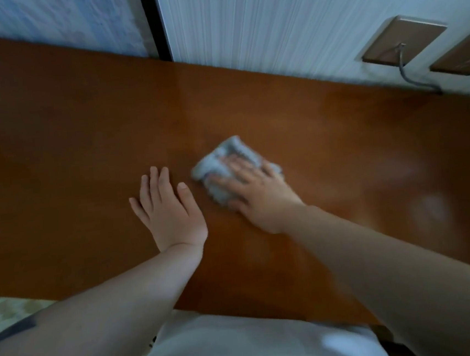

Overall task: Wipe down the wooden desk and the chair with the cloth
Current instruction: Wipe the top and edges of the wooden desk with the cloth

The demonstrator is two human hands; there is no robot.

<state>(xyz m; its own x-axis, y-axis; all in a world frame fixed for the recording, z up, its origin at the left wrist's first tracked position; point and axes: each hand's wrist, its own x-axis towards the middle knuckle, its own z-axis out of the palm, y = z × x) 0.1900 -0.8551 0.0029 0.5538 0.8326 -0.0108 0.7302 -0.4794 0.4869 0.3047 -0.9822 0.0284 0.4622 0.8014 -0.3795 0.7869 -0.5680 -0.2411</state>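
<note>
White fabric (244, 346), apparently the person's clothing, fills the bottom of the view against the table's near edge, with both forearms reaching out over it. Farther in, near the middle of the table (53, 155), lies the crumpled grey cloth (221, 164). The right hand (254, 193) bears down on it, fingers spread over the bunched fabric; blur keeps me from telling whether they curl into it, so its grip reads as a flat press, not a clench, which suits pushing the cloth across the wood. Just beside it, the left hand (169, 210) lies flat on the bare wood with straight fingers, grasping nothing, probably as a brace while the person leans in. Pale hazy patches show toward the table's right edge. Behind the far edge, two bronze wall plates (404, 39) sit on the wall, a thin cable (407, 72) dropping from one. No chair is in view, so that part looks not yet begun.
</note>
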